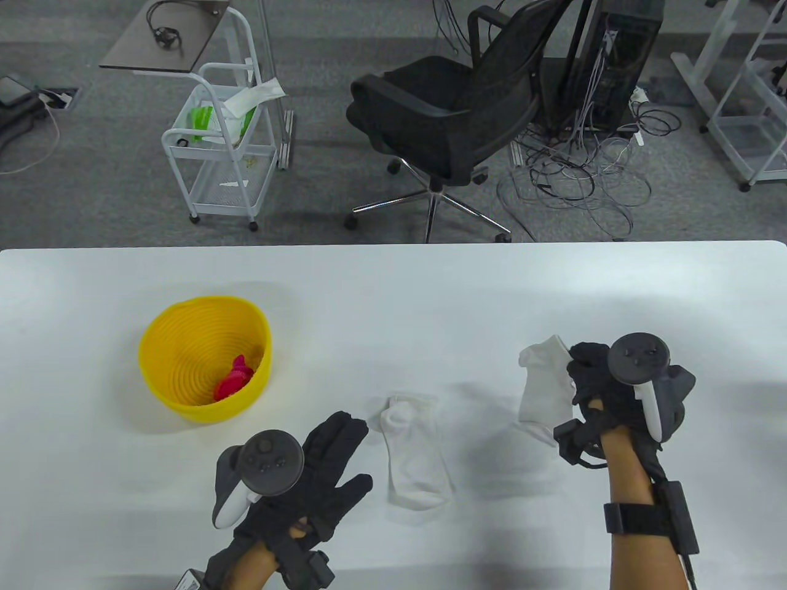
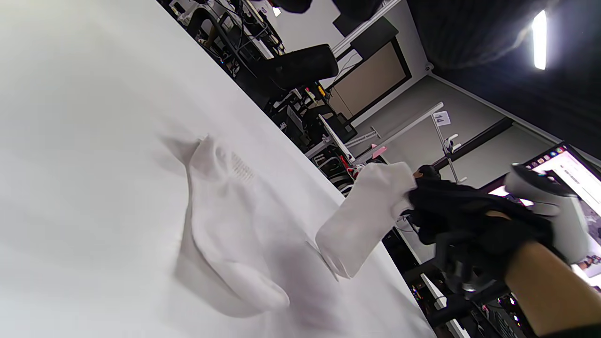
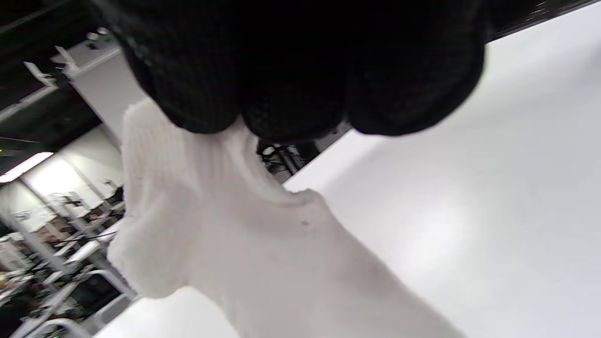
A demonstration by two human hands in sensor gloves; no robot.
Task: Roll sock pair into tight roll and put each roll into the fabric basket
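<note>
Meanwhile the right hand (image 1: 605, 384) pinched one white sock (image 1: 544, 387) aloft; its mate (image 1: 415, 458) lay lengthwise up the frame beside the flat left hand (image 1: 320, 473), fingers spread.

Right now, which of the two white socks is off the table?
The white sock gripped by the right hand, hanging in the air; the other white sock lies flat beside the left hand.

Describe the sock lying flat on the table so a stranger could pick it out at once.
Start at the yellow basket on the white table, then look to its right, toward the near edge. The flat sock lies there beside the open left hand. Unlike the other white sock, gripped by the right hand, nothing holds it.
</note>
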